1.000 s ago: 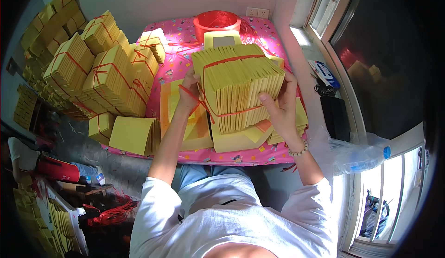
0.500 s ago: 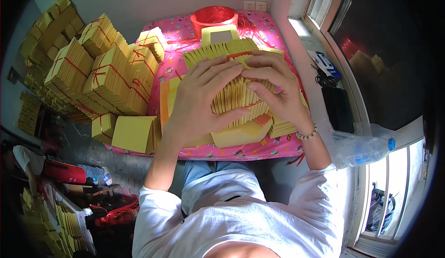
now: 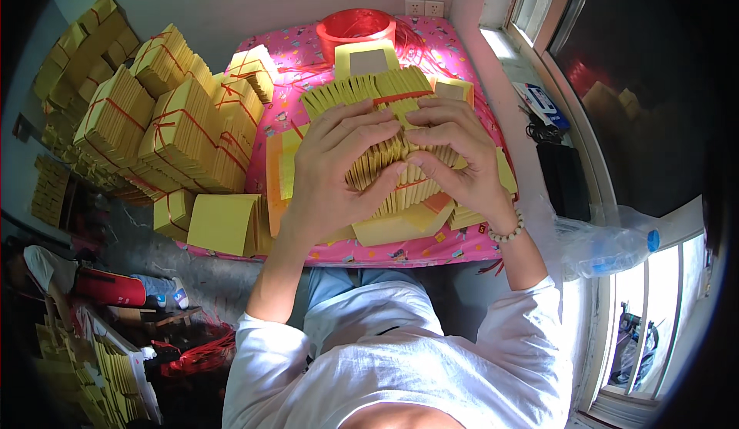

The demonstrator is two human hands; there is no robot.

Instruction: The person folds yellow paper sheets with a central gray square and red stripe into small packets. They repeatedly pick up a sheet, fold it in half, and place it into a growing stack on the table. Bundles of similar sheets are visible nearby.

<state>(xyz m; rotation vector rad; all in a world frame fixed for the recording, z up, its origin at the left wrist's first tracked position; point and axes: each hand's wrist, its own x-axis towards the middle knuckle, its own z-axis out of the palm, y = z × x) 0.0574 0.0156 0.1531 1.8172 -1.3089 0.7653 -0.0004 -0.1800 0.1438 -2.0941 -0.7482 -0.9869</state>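
On the pink patterned tabletop [image 3: 377,256] in front of me stands a bundle of folded yellow papers [image 3: 377,162], their edges packed side by side. My left hand [image 3: 331,167] curls over its left part, with the thumb on the near side. From the right, my right hand [image 3: 462,155] grips the same bundle, fingers over the top and thumb low, close to the left thumb. A red strap [image 3: 408,96] crosses the papers just beyond my fingers. More upright yellow papers [image 3: 342,92] stand behind it. A flat yellow sheet [image 3: 400,225] lies at the bundle's near side.
Strapped yellow paper stacks [image 3: 185,129] pile up at the left. A red tub [image 3: 354,32] with red straps sits at the back. The windowsill at the right holds a black case [image 3: 562,179] and a clear plastic bottle [image 3: 616,252]. Another person [image 3: 85,279] is at lower left.
Both hands have shifted slightly toward me on the bundle, and the thumbs have come closer together. More of the red strap now shows beyond my fingers.
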